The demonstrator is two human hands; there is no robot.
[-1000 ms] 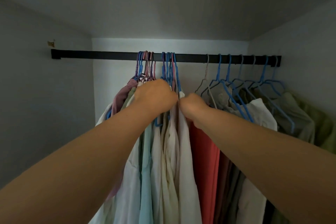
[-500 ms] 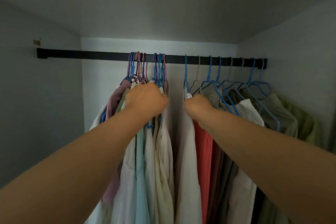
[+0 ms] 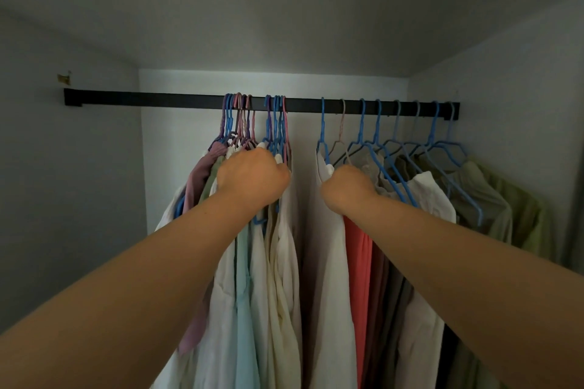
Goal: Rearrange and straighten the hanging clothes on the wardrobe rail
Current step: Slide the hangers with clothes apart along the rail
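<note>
**Both fists up at the rail, a gap between two groups of clothes**

We see a black rail (image 3: 177,99) running across the wardrobe from the left wall to the right wall, with clothes hanging from it on blue and pinkish hangers.

Our left hand (image 3: 252,178) is curled into a fist at the shoulders of the left bunch of clothes (image 3: 252,294), just under a tight cluster of hooks (image 3: 275,123). Its fingers are on the far side, so we cannot tell exactly what they grasp; the fist presses against the tops of the pale garments. This bunch holds a mauve piece at the far left, then white, pale blue and cream ones, packed close together.

Our right hand (image 3: 346,188) is also clenched, gripping the shoulder of a white garment (image 3: 328,278) that hangs on a single blue hanger (image 3: 323,133). That hanger's hook sits on the rail apart from the left cluster, with the back wall showing through the gap between them.

Just right of the white garment hang a coral piece (image 3: 358,278), then darker brown and grey ones, another white shirt (image 3: 433,196), and olive-green shirts (image 3: 505,205) near the right wall. Their hangers (image 3: 395,136) are spread along the rail and turned at a slant.

A small brass-coloured fitting (image 3: 63,78) is on the left wall above the rail's end.
</note>
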